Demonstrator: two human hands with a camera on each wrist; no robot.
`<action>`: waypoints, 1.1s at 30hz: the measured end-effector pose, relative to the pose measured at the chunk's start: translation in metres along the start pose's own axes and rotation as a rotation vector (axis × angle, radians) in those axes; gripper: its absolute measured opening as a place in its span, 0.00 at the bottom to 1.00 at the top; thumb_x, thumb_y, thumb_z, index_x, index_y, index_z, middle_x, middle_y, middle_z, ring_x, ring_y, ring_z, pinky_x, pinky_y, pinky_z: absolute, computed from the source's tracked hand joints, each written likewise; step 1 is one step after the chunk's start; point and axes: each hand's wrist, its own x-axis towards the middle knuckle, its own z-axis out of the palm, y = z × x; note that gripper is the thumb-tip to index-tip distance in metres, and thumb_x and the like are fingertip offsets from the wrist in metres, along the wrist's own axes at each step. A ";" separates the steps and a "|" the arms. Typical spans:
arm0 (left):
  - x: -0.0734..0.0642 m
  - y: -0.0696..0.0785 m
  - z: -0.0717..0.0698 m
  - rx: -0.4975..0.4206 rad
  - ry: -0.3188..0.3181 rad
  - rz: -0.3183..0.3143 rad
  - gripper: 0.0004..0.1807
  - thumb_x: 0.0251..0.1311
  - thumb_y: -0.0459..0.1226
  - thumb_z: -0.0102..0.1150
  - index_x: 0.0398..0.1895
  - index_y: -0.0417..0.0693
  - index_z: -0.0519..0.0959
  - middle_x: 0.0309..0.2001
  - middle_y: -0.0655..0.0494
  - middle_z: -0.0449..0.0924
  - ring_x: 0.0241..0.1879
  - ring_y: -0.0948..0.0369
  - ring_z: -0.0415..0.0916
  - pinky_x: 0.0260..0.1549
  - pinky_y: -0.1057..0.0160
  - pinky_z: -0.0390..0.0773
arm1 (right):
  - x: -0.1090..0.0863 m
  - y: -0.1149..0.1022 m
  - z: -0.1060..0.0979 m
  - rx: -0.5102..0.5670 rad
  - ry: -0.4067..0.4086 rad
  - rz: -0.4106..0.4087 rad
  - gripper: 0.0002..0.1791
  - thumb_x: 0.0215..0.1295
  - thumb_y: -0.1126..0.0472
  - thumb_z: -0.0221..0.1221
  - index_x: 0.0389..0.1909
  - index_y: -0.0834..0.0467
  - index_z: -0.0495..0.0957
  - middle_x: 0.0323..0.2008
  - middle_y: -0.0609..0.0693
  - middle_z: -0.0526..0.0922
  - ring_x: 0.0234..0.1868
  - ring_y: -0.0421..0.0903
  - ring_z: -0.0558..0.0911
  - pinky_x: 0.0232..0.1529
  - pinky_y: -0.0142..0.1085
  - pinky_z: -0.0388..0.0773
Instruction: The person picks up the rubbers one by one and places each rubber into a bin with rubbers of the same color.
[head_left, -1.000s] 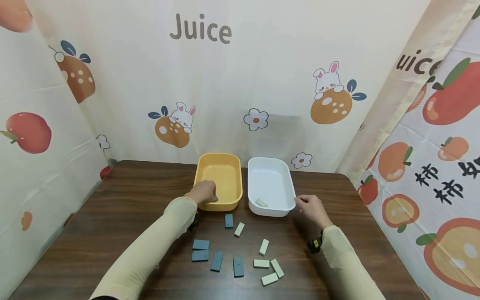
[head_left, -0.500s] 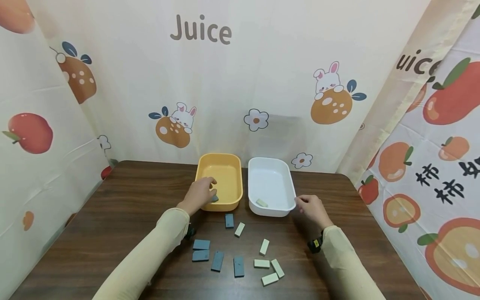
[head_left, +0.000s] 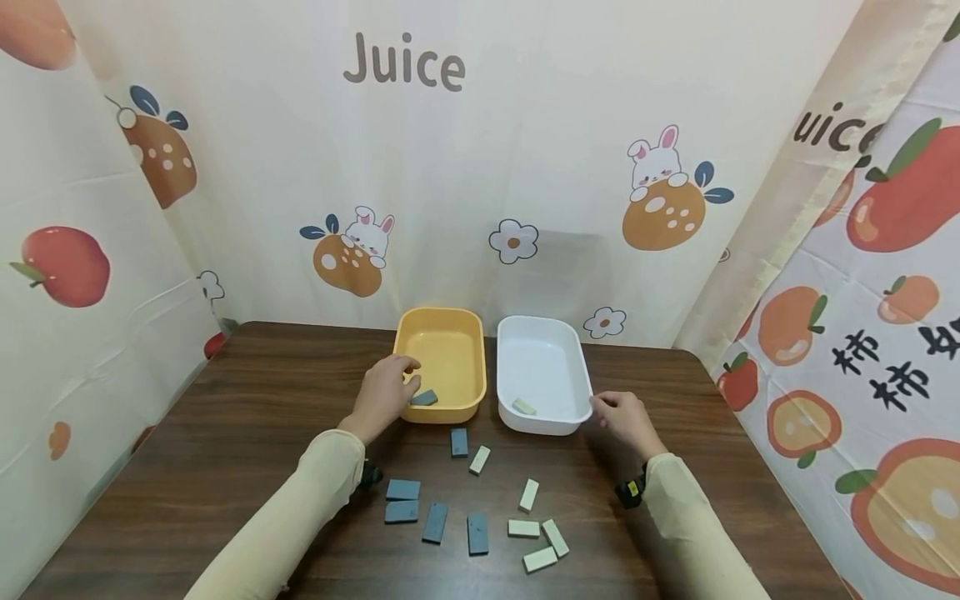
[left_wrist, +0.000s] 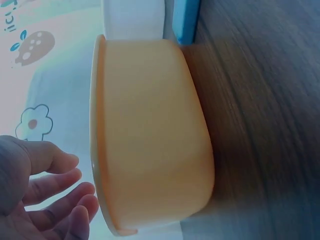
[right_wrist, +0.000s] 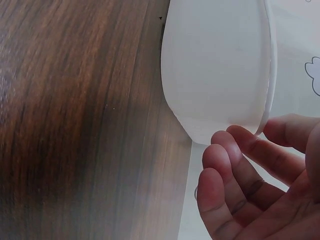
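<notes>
My left hand (head_left: 382, 396) is over the near left edge of the yellow bin (head_left: 477, 392), its fingers loosely bent and holding nothing. In the left wrist view the fingertips (left_wrist: 75, 175) are beside the rim. A blue-grey block (head_left: 424, 398) lies inside that bin. My right hand (head_left: 626, 419) pinches the rim of the white bin (head_left: 582, 367) at its near right corner; the right wrist view shows thumb and index finger on either side of this rim. One pale green block (head_left: 523, 407) lies in the white bin.
Several blue-grey blocks (head_left: 434, 522) lie on the brown table (head_left: 225, 433) at front left of centre. Several pale green blocks (head_left: 523, 528) are to their right. One blue-grey block (head_left: 459, 442) sits just before the yellow bin. A printed curtain (head_left: 480, 150) hangs behind.
My left hand has let go of the blue-grey block in the yellow bin, its fingers have spread, and it has drawn back to the left. The right hand stays on the white bin's rim.
</notes>
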 end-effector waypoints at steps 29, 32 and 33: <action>-0.009 -0.025 -0.004 0.059 -0.012 -0.167 0.21 0.64 0.40 0.57 0.57 0.38 0.79 0.48 0.40 0.80 0.46 0.46 0.77 0.45 0.46 0.77 | -0.002 0.002 0.001 -0.009 -0.007 0.010 0.18 0.72 0.58 0.51 0.50 0.67 0.80 0.26 0.52 0.79 0.28 0.44 0.75 0.30 0.35 0.71; -0.011 -0.026 -0.003 0.063 -0.010 -0.178 0.21 0.65 0.40 0.56 0.58 0.37 0.78 0.48 0.40 0.81 0.44 0.46 0.78 0.44 0.47 0.78 | -0.001 0.003 0.001 -0.008 -0.006 0.014 0.18 0.73 0.57 0.51 0.50 0.67 0.80 0.26 0.51 0.79 0.28 0.44 0.75 0.30 0.35 0.70; -0.011 -0.026 -0.002 0.061 -0.012 -0.184 0.21 0.65 0.40 0.56 0.58 0.37 0.78 0.48 0.40 0.81 0.43 0.47 0.78 0.43 0.47 0.78 | -0.001 0.003 0.001 -0.008 -0.007 0.014 0.18 0.73 0.57 0.51 0.50 0.67 0.80 0.26 0.51 0.79 0.28 0.44 0.75 0.30 0.35 0.70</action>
